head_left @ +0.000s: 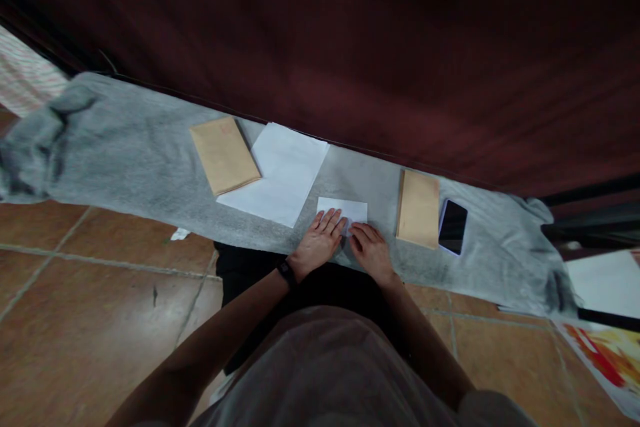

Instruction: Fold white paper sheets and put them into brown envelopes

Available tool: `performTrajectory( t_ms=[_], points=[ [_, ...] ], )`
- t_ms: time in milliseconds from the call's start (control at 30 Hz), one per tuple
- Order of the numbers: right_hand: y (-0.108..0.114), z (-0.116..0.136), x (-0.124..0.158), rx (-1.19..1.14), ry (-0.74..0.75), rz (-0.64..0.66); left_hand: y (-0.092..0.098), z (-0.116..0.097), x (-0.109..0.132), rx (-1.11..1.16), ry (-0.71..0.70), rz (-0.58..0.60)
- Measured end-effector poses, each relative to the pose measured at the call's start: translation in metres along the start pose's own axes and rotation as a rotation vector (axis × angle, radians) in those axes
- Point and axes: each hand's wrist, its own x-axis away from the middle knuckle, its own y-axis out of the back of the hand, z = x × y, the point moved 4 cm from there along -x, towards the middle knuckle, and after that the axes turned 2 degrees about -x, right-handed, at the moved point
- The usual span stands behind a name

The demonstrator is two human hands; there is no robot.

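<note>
A small folded white paper (345, 208) lies on a grey cloth (125, 153) spread over the floor. My left hand (320, 240) rests flat on the paper's near left part, fingers stretched out. My right hand (369, 248) lies beside it with fingers pressed onto the paper's near edge. A dark band sits on my left wrist.
On the cloth, a brown envelope (223, 153) overlaps a stack of white sheets (280, 173) to the left. Another brown envelope (419, 208) and a dark phone (453, 226) lie to the right. Dark red curtain behind; tiled floor in front; colourful printed sheet (607, 353) at right.
</note>
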Motion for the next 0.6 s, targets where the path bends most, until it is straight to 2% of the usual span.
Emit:
performTrajectory(
  t_ms=[167,333,600],
  points=[
    [-0.001,0.005,-0.019,-0.079,-0.025,0.070,-0.003,0.005,0.001,0.059,-0.037,-0.031],
    [-0.016,0.010,-0.039,0.059,-0.031,0.160,-0.013,0.010,0.002,0.107,-0.013,-0.080],
    [-0.022,-0.011,-0.026,0.205,-0.185,0.056,-0.013,0.006,-0.006,0.115,0.102,-0.104]
  ],
)
